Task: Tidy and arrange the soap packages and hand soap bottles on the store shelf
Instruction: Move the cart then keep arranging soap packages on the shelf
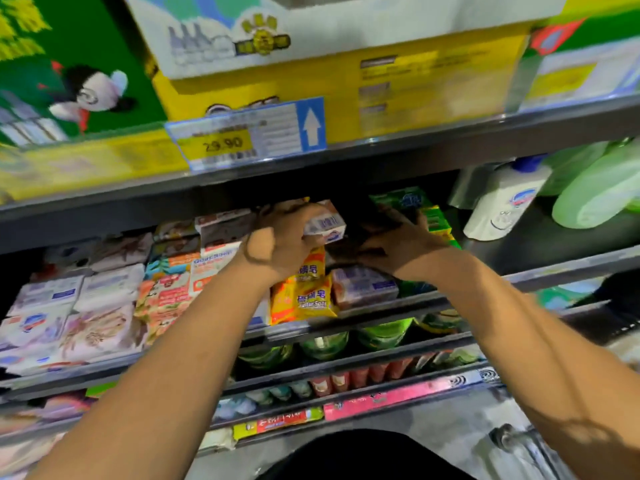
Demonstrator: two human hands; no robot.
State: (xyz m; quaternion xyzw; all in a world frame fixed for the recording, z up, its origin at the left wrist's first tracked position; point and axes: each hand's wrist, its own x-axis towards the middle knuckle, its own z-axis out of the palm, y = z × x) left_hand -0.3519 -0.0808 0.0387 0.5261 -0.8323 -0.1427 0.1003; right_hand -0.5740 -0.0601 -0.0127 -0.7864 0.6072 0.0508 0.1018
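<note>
My left hand (pixel 277 237) grips a white and lilac soap package (pixel 327 225) and holds it above the yellow sulfur soap packs (pixel 304 296) on the middle shelf. My right hand (pixel 391 244) reaches into the dark gap behind a lilac soap package (pixel 363 285), its fingers resting on dark packages there; whether it holds one is unclear. Green soap boxes (pixel 436 220) are stacked just right of that hand. A white hand soap bottle (pixel 502 202) with a blue cap leans at the right end of the shelf.
Pink, white and orange soap packs (pixel 104 306) fill the shelf's left half. Green refill pouches (pixel 599 192) lie at far right. A price tag (pixel 246 136) hangs from the shelf rail above, under a yellow carton (pixel 346 95). Lower shelves hold green bottles (pixel 325 344) and small tubes.
</note>
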